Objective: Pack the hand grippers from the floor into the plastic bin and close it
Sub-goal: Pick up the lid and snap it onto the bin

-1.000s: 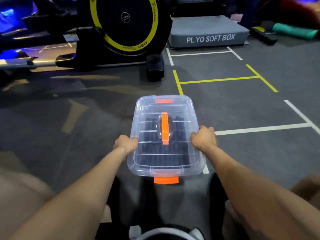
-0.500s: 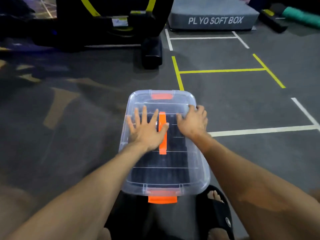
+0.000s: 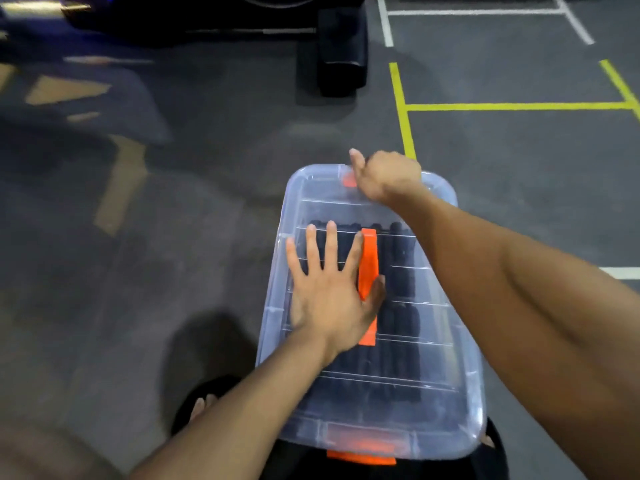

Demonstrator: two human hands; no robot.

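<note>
A clear plastic bin [image 3: 446, 403] sits on the grey floor in front of me with its clear lid on. Dark hand grippers [image 3: 401, 348] fill it and show through the lid. An orange handle [image 3: 367, 261] runs along the lid's middle. My left hand [image 3: 329, 296] lies flat on the lid, fingers spread, thumb against the handle. My right hand [image 3: 384, 176] is curled over the far rim at the far orange latch [image 3: 348, 181], thumb up. The near orange latch [image 3: 362, 453] sticks out from the front edge.
A black exercise machine foot [image 3: 341, 53] stands on the floor beyond the bin. Yellow [image 3: 403, 109] and white [image 3: 384, 22] lines mark the floor to the right. My feet in black sandals [image 3: 204, 400] flank the bin's near end.
My right hand has moved from the lid's middle to the far edge at the orange latch. My left hand stays flat on the lid. The camera has tilted further down.
</note>
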